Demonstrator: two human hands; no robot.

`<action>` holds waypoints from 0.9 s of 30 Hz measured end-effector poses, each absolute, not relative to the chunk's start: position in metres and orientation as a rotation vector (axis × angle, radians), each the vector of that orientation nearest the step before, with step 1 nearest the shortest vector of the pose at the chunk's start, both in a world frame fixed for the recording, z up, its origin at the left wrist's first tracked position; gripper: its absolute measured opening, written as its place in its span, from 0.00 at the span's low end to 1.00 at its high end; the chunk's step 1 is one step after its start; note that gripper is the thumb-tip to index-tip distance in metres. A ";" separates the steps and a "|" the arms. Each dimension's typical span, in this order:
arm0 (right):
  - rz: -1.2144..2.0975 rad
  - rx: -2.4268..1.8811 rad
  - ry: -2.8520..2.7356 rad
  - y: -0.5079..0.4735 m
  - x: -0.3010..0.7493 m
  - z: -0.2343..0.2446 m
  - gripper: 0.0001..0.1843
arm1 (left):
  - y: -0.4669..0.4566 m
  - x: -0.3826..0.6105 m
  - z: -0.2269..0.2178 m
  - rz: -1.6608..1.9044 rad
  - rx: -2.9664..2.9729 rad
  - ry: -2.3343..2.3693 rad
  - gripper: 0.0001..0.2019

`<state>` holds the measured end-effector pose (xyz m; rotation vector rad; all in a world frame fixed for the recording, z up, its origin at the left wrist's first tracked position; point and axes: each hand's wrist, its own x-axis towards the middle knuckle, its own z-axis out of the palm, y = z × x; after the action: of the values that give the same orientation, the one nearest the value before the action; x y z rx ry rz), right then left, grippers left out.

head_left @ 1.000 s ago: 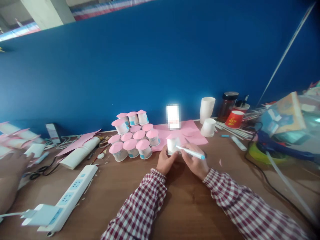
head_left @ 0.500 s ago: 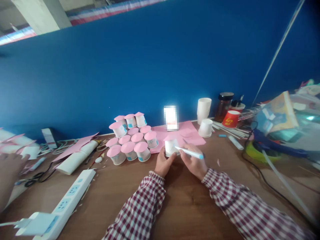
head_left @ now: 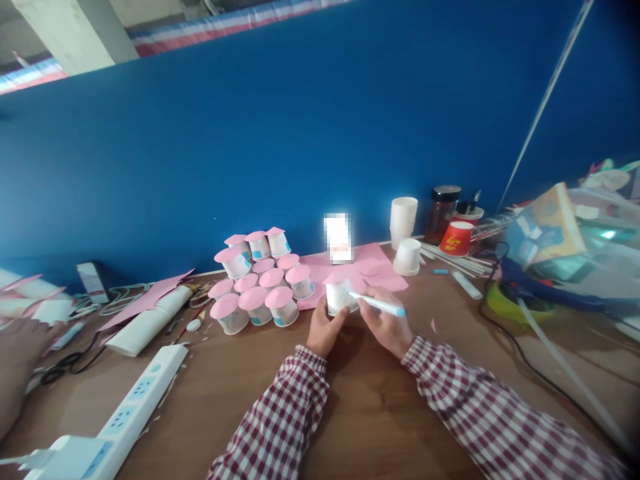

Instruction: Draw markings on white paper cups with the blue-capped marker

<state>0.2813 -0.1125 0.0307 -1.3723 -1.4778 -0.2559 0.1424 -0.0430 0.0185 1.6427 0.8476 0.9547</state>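
My left hand (head_left: 324,328) is closed around a small white paper cup (head_left: 337,295) with a pink paper top, held just above the wooden table (head_left: 370,407). My right hand (head_left: 387,327) grips a white marker (head_left: 377,304) with a blue end, its tip touching the cup's side. Just to the left stands a pile of several similar white cups with pink tops (head_left: 260,277). A pink paper sheet (head_left: 365,267) lies behind the held cup.
White cups (head_left: 404,223), a red cup (head_left: 456,238) and a dark jar (head_left: 442,212) stand at the back right by the blue wall. A white power strip (head_left: 115,420) lies front left. Cables and plastic clutter (head_left: 550,253) fill the right. Another person's hand (head_left: 17,373) is at far left.
The view has drifted slightly; my hands, cup and marker hold nearly the same pose. The other person's hand at far left has shifted lower.
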 end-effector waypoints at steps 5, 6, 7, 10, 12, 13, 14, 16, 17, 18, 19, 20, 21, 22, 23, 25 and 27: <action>-0.250 -1.377 -1.478 -0.112 0.282 0.031 0.06 | -0.042 0.142 0.018 0.952 1.631 0.844 0.23; -0.249 -1.378 -1.478 -0.113 0.282 0.031 0.06 | -0.042 0.142 0.017 0.952 1.633 0.845 0.23; -0.249 -1.378 -1.479 -0.113 0.282 0.031 0.06 | -0.042 0.142 0.017 0.951 1.636 0.845 0.23; -0.254 -1.383 -1.480 -0.113 0.282 0.032 0.06 | -0.042 0.142 0.017 0.948 1.638 0.846 0.23; -0.255 -1.384 -1.481 -0.113 0.281 0.033 0.07 | -0.042 0.142 0.017 0.950 1.637 0.853 0.23; -0.254 -1.384 -1.482 -0.113 0.281 0.033 0.07 | -0.042 0.142 0.017 0.950 1.636 0.858 0.22; -0.251 -1.383 -1.482 -0.113 0.281 0.033 0.07 | -0.042 0.142 0.017 0.950 1.638 0.862 0.22; -0.246 -1.382 -1.482 -0.113 0.281 0.033 0.07 | -0.042 0.142 0.018 0.949 1.647 0.865 0.22; -0.244 -1.381 -1.482 -0.113 0.281 0.033 0.06 | -0.042 0.142 0.018 0.950 1.651 0.865 0.22; -0.245 -1.381 -1.482 -0.113 0.281 0.032 0.06 | -0.042 0.142 0.018 0.950 1.654 0.865 0.22; -0.249 -1.381 -1.482 -0.113 0.281 0.032 0.06 | -0.042 0.142 0.017 0.950 1.655 0.864 0.22; -0.252 -1.382 -1.482 -0.113 0.282 0.032 0.06 | -0.042 0.142 0.017 0.950 1.656 0.864 0.22; -0.253 -1.384 -1.482 -0.113 0.282 0.031 0.06 | -0.042 0.142 0.017 0.950 1.655 0.866 0.22; -0.253 -1.386 -1.483 -0.113 0.282 0.031 0.06 | -0.041 0.142 0.017 0.951 1.655 0.866 0.22; -0.250 -1.388 -1.482 -0.113 0.282 0.031 0.06 | -0.041 0.142 0.017 0.953 1.653 0.864 0.22; -0.241 -1.390 -1.483 -0.113 0.282 0.032 0.07 | -0.042 0.142 0.017 0.956 1.649 0.857 0.22; -0.241 -1.388 -1.481 -0.113 0.282 0.032 0.07 | -0.042 0.142 0.017 0.960 1.648 0.852 0.22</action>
<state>0.2817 -0.1128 0.0320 -1.3885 -1.4808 -0.2411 0.1419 -0.0419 0.0168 1.6485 0.8521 0.9599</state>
